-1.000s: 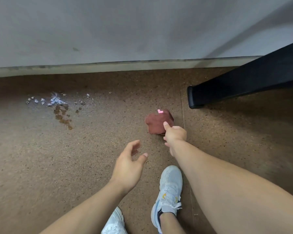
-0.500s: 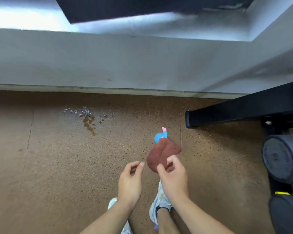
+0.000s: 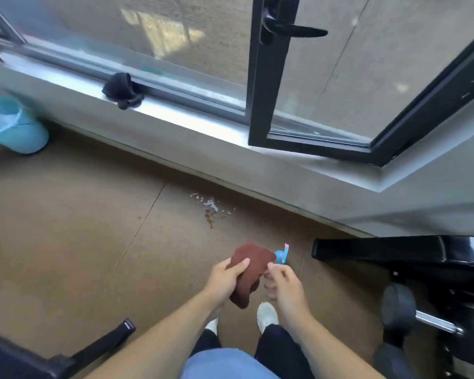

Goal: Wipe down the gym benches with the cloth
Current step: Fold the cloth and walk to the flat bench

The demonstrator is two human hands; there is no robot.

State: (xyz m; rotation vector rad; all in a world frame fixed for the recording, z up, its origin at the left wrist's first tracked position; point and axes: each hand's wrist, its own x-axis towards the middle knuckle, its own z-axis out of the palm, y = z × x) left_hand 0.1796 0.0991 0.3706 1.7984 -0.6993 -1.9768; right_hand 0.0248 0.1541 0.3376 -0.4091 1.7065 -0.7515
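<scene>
Between the hands, above the floor, the cloth (image 3: 251,272) hangs bunched: the left hand (image 3: 225,280) grips its upper edge; the right hand (image 3: 283,285), fingers curled, appears to pinch its near side. Spread it flat before wiping the bench frame (image 3: 394,250), right of the hands.

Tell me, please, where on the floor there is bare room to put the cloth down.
Bare floor lies between the blue bucket and the spill of crumbs, left of the left hand gripping the cloth. It is crowded on the right by the black bench foot and the dumbbells.
</scene>
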